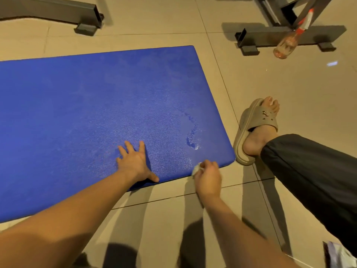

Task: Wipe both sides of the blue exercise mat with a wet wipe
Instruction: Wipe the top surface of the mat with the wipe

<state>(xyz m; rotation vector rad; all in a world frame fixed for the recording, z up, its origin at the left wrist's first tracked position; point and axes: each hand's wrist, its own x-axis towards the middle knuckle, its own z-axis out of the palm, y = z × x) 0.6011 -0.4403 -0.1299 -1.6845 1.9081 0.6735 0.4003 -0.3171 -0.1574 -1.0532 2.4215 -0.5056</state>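
Blue mat (87,113) lies flat; left hand (133,163), fingers spread, pins it so right hand (208,176), pinching the wipe (197,169), can scrub the near edge.

Beige tiled floor (289,89), grey metal frames (289,36).

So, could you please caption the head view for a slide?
Left hand flat on the blue mat; right hand holds a wet wipe at its near edge.

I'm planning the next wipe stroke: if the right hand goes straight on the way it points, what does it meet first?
Likely only the blue mat: its near corner, then the wet streak. The right hand pinches the wet wipe; the left hand lies off that line.
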